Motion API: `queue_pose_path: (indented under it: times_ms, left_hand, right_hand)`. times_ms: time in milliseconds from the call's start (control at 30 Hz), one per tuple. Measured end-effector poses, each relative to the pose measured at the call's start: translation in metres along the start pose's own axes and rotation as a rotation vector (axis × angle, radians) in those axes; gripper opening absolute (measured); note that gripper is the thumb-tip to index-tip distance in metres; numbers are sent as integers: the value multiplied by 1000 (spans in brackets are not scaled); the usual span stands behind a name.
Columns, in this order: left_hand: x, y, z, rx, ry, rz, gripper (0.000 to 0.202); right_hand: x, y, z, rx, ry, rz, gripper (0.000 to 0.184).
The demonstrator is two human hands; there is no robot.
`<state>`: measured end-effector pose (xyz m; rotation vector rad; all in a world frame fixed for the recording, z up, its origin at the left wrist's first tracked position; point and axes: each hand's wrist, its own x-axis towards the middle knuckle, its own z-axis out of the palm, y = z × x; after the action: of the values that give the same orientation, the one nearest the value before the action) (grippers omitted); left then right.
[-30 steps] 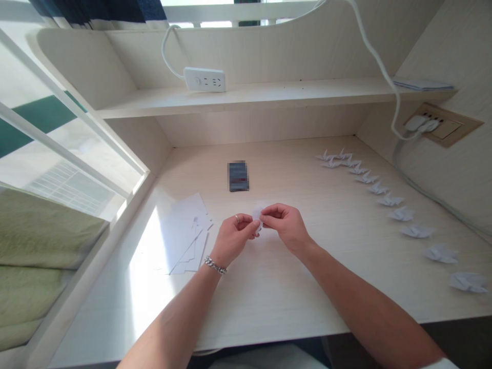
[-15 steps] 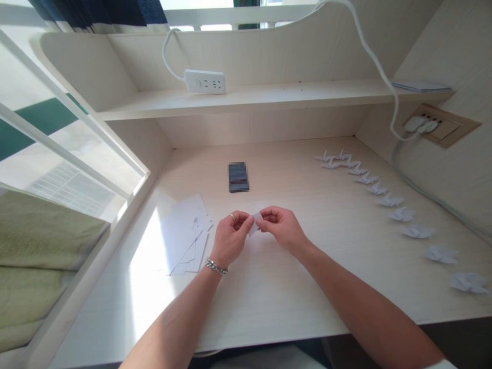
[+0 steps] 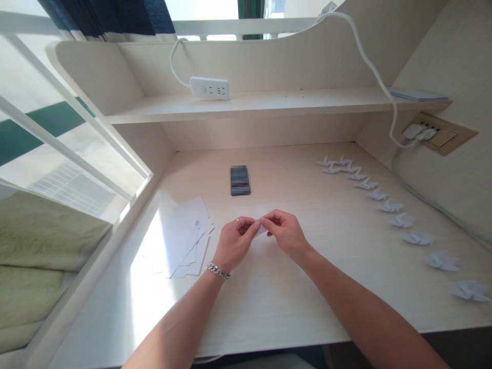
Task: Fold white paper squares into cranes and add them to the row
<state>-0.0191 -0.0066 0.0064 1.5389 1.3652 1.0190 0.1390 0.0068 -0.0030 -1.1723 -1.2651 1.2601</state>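
A small folded piece of white paper (image 3: pixel 262 230) is pinched between my two hands above the middle of the desk. My left hand (image 3: pixel 237 241), with a ring and a chain bracelet, grips its left side between thumb and fingers. My right hand (image 3: pixel 285 230) pinches it from the right, its thumb tip close to the left one. Fingers cover much of the paper, so its exact folds are hidden. Left of my hands lie several loose white sheets (image 3: pixel 184 225), partly in bright sunlight. Beyond my hands sits a dark, pixelated rectangular object (image 3: pixel 240 180).
Several white paper cranes (image 3: pixel 402 220) stand in a curved row along the desk's right side. A power strip (image 3: pixel 209 88) rests on the shelf (image 3: pixel 261 102) at the back. A white cable (image 3: pixel 371 61) hangs down to the wall socket (image 3: pixel 442 133) on the right.
My thumbs have come closer together over the folded paper, and less of it shows. The whole view has shifted slightly; the cranes and loose sheets lie as before.
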Motion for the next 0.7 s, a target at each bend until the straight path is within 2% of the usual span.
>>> queue_pose_path:
  times_ms: [100, 167, 267, 367, 467, 700]
  left_hand:
    - [1, -2, -1, -8, -44, -10, 27]
    - [2, -3, -3, 8, -9, 10, 26]
    - [1, -2, -6, 72, 40, 48, 24]
    - [0, 2, -7, 165, 2, 99, 24]
    - [0, 5, -9, 192, -26, 110, 25]
    - [3, 9, -15, 256, 4, 106, 25]
  right_hand:
    - [2, 2, -1, 54, 49, 9, 27]
    - [3, 2, -3, 55, 39, 5, 27]
    - [3, 0, -6, 24, -71, -4, 24]
    - [1, -3, -7, -60, -168, -11, 20]
    - [0, -4, -6, -165, -113, -45, 18]
    - [2, 0, 0, -123, -8, -15, 20]
